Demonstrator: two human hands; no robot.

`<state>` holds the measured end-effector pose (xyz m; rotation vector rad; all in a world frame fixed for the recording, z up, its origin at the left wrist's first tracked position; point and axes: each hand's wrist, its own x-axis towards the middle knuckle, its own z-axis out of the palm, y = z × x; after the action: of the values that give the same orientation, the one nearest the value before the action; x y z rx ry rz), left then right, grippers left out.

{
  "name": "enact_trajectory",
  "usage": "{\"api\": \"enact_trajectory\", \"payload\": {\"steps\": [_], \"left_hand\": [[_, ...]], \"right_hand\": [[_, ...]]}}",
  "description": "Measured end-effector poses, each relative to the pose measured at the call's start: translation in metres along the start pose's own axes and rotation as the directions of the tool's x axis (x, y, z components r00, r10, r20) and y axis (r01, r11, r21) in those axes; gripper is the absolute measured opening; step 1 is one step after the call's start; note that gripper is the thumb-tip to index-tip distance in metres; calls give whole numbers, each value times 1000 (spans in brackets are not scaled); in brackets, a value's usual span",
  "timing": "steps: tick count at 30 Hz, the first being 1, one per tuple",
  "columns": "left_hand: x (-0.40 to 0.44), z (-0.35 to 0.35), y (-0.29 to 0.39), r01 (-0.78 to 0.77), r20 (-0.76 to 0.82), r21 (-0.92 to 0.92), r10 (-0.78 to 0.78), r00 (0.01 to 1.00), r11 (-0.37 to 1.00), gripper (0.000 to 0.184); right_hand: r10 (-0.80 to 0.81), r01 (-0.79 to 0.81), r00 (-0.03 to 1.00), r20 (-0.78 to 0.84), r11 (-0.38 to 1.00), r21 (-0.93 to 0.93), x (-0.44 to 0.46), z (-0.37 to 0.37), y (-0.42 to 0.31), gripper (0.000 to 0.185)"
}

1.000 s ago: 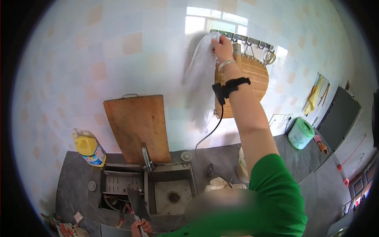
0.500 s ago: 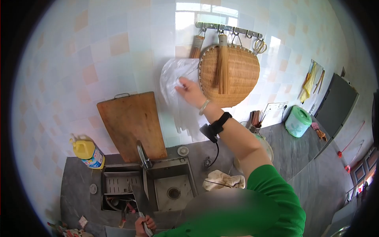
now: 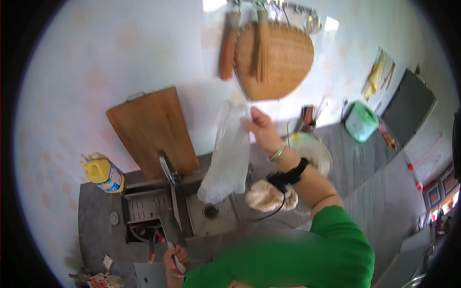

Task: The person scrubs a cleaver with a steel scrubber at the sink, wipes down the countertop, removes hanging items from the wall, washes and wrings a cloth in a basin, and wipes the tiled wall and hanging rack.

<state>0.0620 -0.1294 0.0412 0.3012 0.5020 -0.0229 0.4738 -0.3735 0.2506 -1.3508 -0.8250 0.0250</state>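
Note:
My right hand (image 3: 261, 130) pinches the top of a thin whitish plastic bag (image 3: 225, 156), which hangs down over the sink (image 3: 204, 228). A bracelet and a black strapped device are on that wrist and forearm. Low in the view, my left hand (image 3: 176, 259) is closed around the handle of a kitchen cleaver (image 3: 169, 225). Its broad dark blade points up, over the left sink basin's edge. Beside the bag are the faucet (image 3: 169, 168) and a wooden cutting board (image 3: 149, 132) leaning on the wall. Tools under the blade are partly hidden.
A woven basket (image 3: 283, 57) and brushes (image 3: 230, 45) hang from wall hooks. On the counter stand a yellow jug (image 3: 102, 175), a cream cloth (image 3: 269, 196), a round basin (image 3: 328, 156), a utensil holder (image 3: 309, 117) and a green-lidded container (image 3: 361, 122).
My right hand has brought the plastic bag away from the wall beside the basket, down over the sink. My left hand keeps hold of the cleaver. The view has tilted downward.

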Motion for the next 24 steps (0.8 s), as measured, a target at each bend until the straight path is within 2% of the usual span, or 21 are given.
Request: {"api": "enact_trajectory", "payload": {"steps": [1,2,3,5,6,9,12,13,15,17,19,21,23,24], "left_hand": [[-1,0,1,-23,-22,69,25,999,997,11],[-2,4,2,-34,-46,143,41,998,989,12],[-5,11,2,-33,-55,133,41,998,991,12],[-6,18,2,-10,-42,120,15,999,993,11],[-9,18,4,11,-24,113,-8,1000,993,11],[-10,23,4,57,40,99,-62,997,993,11],[-5,21,6,103,82,69,-109,991,992,11],[-3,23,3,107,104,55,-112,988,993,11],[-1,33,-3,59,50,69,-62,997,996,11],[3,44,-11,14,0,77,-14,1000,997,10],[8,54,-19,24,-6,65,-24,1000,998,10],[13,61,-27,29,-17,41,-29,999,999,10],[16,67,-35,45,-7,54,-45,999,998,10],[20,70,-41,52,0,57,-52,999,997,10]], "right_hand": [[5,-6,1000,-11,998,-55,-9,-15,4,6],[12,-21,996,-93,995,-102,-21,-25,-9,6],[20,-48,984,-177,987,-151,-34,-29,-36,7],[22,-29,908,-419,1000,-9,-61,-30,-107,6],[-48,20,880,-472,998,-66,-68,-42,-129,4],[-365,193,790,-494,911,-364,-93,-87,-192,3],[-543,226,687,-483,791,-568,-109,-135,-226,9],[-542,149,635,-550,785,-602,-112,-148,-229,9],[-543,-12,511,-666,770,-638,-124,-204,-235,17],[-500,-209,550,-669,693,-690,-153,-280,-228,19],[-493,-436,460,-738,598,-672,-178,-342,-212,21],[-394,-633,353,-849,568,-526,-205,-406,-180,21],[-288,-713,333,-898,546,-440,-239,-466,-130,17],[-235,-745,288,-928,554,-371,-252,-490,-106,18]]}}
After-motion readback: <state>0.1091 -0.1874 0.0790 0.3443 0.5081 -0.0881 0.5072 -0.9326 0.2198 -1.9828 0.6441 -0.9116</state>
